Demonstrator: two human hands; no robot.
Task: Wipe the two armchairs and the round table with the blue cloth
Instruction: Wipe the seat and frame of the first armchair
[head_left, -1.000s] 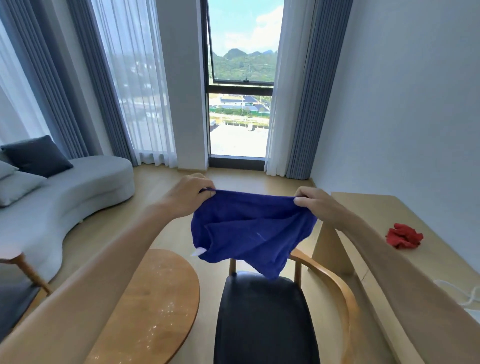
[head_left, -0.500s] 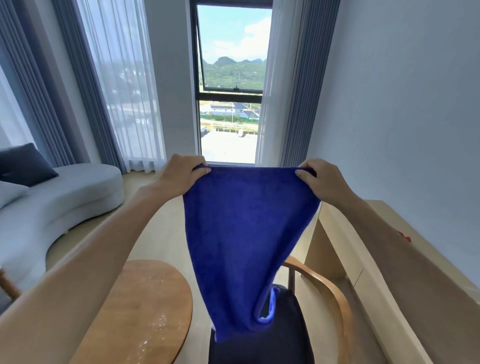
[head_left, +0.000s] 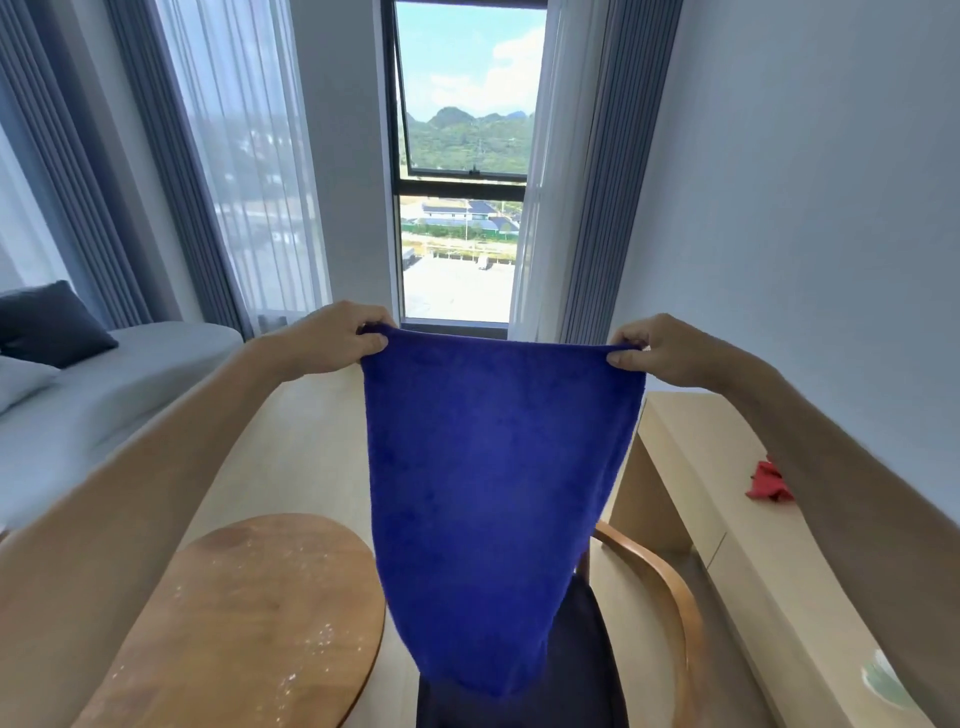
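Observation:
The blue cloth (head_left: 493, 493) hangs spread flat in front of me, held up by its two top corners. My left hand (head_left: 337, 338) pinches the left corner and my right hand (head_left: 660, 351) pinches the right one. Below the cloth stands an armchair (head_left: 660, 587) with a curved wooden arm and a dark seat, mostly hidden by the cloth. To its left is the round wooden table (head_left: 249, 613), its top speckled with white crumbs or dust. No second armchair is in view.
A long pale wooden desk (head_left: 727, 519) runs along the right wall with a crumpled red cloth (head_left: 769, 483) on it. A grey sofa (head_left: 130, 384) with cushions sits at the left. A window and curtains stand ahead.
Both hands have pulled apart, stretching the cloth's top edge wider. The cloth, bunched a second ago, now hangs flat and fully unfolded over the chair.

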